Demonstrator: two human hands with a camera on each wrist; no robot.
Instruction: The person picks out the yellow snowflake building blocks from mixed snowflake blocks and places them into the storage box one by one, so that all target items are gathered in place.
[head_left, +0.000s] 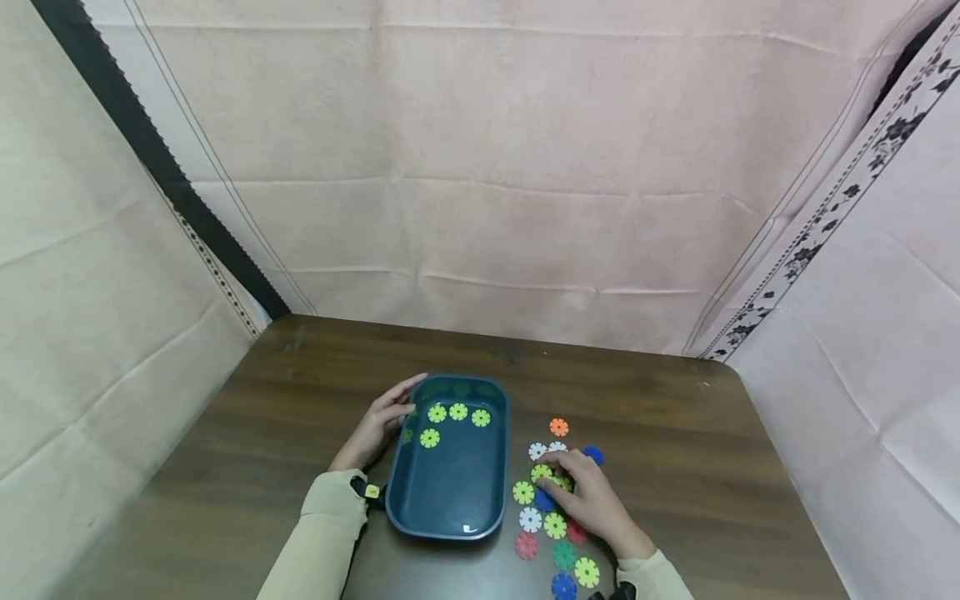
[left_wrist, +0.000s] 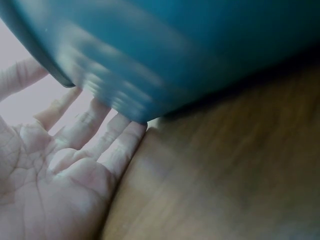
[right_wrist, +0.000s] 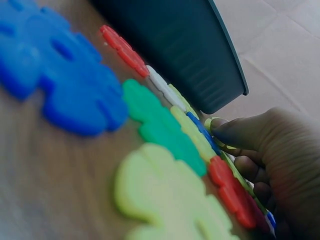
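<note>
A dark blue-green rectangular tray (head_left: 450, 483) sits on the table with several yellow-green flower-shaped discs (head_left: 458, 412) in its far part. My left hand (head_left: 384, 423) holds the tray's left side. The thumb reaches over the rim; in the left wrist view the fingers (left_wrist: 82, 125) lie against the outer wall. Right of the tray, my right hand (head_left: 588, 492) reaches down among loose discs. Its thumb and forefinger pinch a yellow-green disc (right_wrist: 216, 120), which the thumb partly covers. A blue disc (head_left: 545, 500) lies beneath the thumb, and the hand hides some discs.
Discs in red (head_left: 526, 546), green (head_left: 564, 555), white (head_left: 530, 520), orange (head_left: 558, 427) and other colours lie flat on the brown wooden table (head_left: 660, 417), right of the tray. Pale cloth (head_left: 487, 233) hangs behind the table and along both sides.
</note>
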